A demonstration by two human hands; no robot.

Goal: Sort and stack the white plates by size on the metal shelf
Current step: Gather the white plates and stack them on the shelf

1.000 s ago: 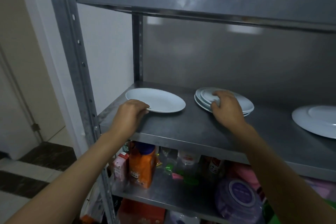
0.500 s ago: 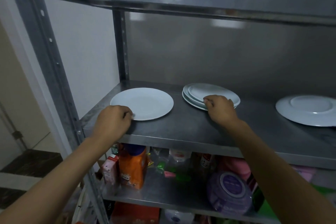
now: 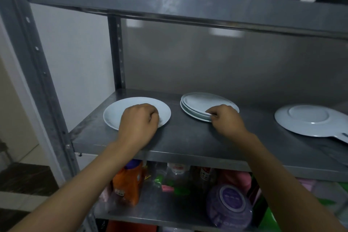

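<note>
A single white plate lies flat at the left of the metal shelf. My left hand rests curled over its near half, fingers on the plate. A small stack of white plates sits in the middle. My right hand pinches the near rim of the stack's top plate between thumb and fingers. A larger white plate lies upside down at the right, its foot ring facing up.
A steel upright stands at the left front, with another post at the back. The shelf above carries boxes. The shelf below holds an orange pack, a purple tub and bottles.
My left hand has slid from the plate's near-left rim onto the plate itself. My right hand has shifted from lying on the stack to pinching its top plate's near rim.
</note>
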